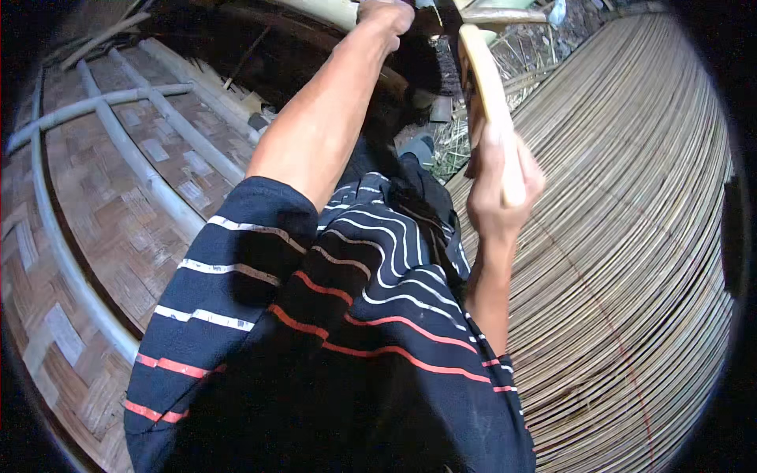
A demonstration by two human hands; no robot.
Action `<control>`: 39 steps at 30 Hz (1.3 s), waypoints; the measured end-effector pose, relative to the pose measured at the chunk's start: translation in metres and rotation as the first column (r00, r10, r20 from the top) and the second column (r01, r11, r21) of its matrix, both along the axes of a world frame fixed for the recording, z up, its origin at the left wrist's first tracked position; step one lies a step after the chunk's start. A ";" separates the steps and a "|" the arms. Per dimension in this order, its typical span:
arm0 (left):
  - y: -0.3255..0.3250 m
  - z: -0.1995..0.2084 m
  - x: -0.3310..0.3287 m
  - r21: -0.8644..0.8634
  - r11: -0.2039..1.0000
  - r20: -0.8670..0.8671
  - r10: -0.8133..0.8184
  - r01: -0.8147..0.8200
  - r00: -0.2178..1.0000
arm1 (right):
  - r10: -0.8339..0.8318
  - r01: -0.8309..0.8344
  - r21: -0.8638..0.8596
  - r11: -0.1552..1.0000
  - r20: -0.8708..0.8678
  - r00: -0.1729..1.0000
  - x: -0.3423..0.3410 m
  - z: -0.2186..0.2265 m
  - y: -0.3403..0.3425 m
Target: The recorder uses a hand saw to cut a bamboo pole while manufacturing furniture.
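My right hand (505, 169) is closed round the lower part of a long, slightly curved pale wooden handle (490, 87). A dark, blade-like part runs along the handle's left side toward the top edge; its exact kind is hard to make out. At the top of the head view, my left hand (386, 16) is closed on a thick pale bamboo pole (319, 8), with my forearm stretched out toward it. The picture's edge cuts off part of that hand. Right of it, another pale bamboo length (505, 15) lies near the dark part of the tool.
A large mat of thin slats (631, 236) slopes along my right side. On my left stands a woven bamboo panel (102, 205) with pole framing (142, 169). Straw-like scraps (461, 142) litter the ground ahead, by a grey-green shoe (419, 147).
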State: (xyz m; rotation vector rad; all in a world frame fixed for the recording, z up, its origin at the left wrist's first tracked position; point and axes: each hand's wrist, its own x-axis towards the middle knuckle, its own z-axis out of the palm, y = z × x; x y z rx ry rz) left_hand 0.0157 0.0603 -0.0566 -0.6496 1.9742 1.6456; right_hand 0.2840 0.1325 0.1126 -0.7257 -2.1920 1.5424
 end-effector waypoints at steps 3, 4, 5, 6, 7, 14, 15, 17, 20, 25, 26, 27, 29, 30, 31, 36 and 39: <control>-0.016 -0.007 -0.009 0.082 0.994 0.012 0.075 -0.076 0.997 | 0.048 -0.043 0.146 0.988 -0.026 0.999 0.071 0.008 -0.006; -0.025 -0.029 -0.011 0.200 0.979 -0.113 0.060 -0.036 0.992 | 0.012 -0.012 0.012 1.000 -0.001 1.000 0.087 0.023 -0.009; -0.035 -0.051 -0.021 0.313 0.950 -0.247 0.065 0.015 0.967 | 0.011 -0.011 -0.006 1.000 -0.031 0.999 0.081 0.026 -0.008; -0.045 -0.072 -0.028 0.407 0.909 -0.376 0.077 0.090 0.923 | 0.002 -0.004 -0.028 1.000 -0.060 0.998 0.078 0.026 -0.008; -0.048 -0.088 -0.032 0.491 0.851 -0.488 0.093 0.185 0.868 | -0.030 0.025 -0.144 0.989 -0.032 0.999 0.071 0.012 -0.007; -0.034 -0.034 -0.005 -0.054 0.991 -0.373 -0.135 0.123 0.918 | 0.032 -0.018 0.085 0.996 -0.171 0.985 0.042 0.011 -0.006; -0.023 -0.025 -0.006 -0.059 0.989 -0.335 -0.145 0.133 0.931 | -0.008 0.011 0.024 1.000 -0.118 0.993 0.066 0.020 -0.009; -0.027 -0.010 -0.007 -0.096 0.983 -0.357 -0.183 0.158 0.916 | 0.001 -0.001 -0.002 1.000 -0.131 0.991 0.073 0.019 -0.016; -0.015 -0.013 -0.001 -0.047 0.985 -0.365 -0.170 0.165 0.915 | -0.020 0.025 0.043 0.999 -0.105 0.994 0.017 -0.005 0.000; -0.025 -0.011 -0.014 0.071 0.997 -0.219 -0.023 0.039 0.975 | 0.111 -0.111 0.145 0.983 0.005 0.994 0.046 0.009 -0.005; -0.020 -0.001 -0.008 -0.027 0.995 -0.239 -0.102 0.099 0.966 | 0.065 -0.055 0.139 0.989 -0.067 0.996 0.070 0.009 -0.007; -0.015 0.003 -0.003 -0.123 0.979 -0.242 -0.189 0.163 0.952 | 0.016 -0.011 0.069 0.998 -0.081 0.997 0.085 0.008 -0.010; -0.013 -0.015 -0.007 -0.086 0.981 -0.284 -0.190 0.172 0.940 | -0.017 0.019 0.029 0.999 -0.093 0.996 0.076 0.010 -0.008; -0.013 -0.022 -0.013 -0.103 0.974 -0.271 -0.224 0.203 0.936 | 0.007 -0.001 0.047 0.999 -0.107 0.994 0.049 0.002 -0.005; -0.043 -0.069 -0.039 0.255 0.924 -0.282 -0.211 0.285 0.936 | 0.006 -0.009 -0.031 0.999 -0.072 0.997 0.011 0.004 -0.003; -0.047 -0.107 -0.047 -0.640 0.691 -0.217 -0.582 0.336 0.784 | 0.106 -0.102 0.177 0.979 -0.015 0.994 0.038 0.014 -0.007; -0.011 0.032 0.000 -0.068 0.993 -0.234 -0.106 0.093 0.967 | -0.011 0.017 0.054 0.998 -0.119 0.993 0.077 0.012 -0.011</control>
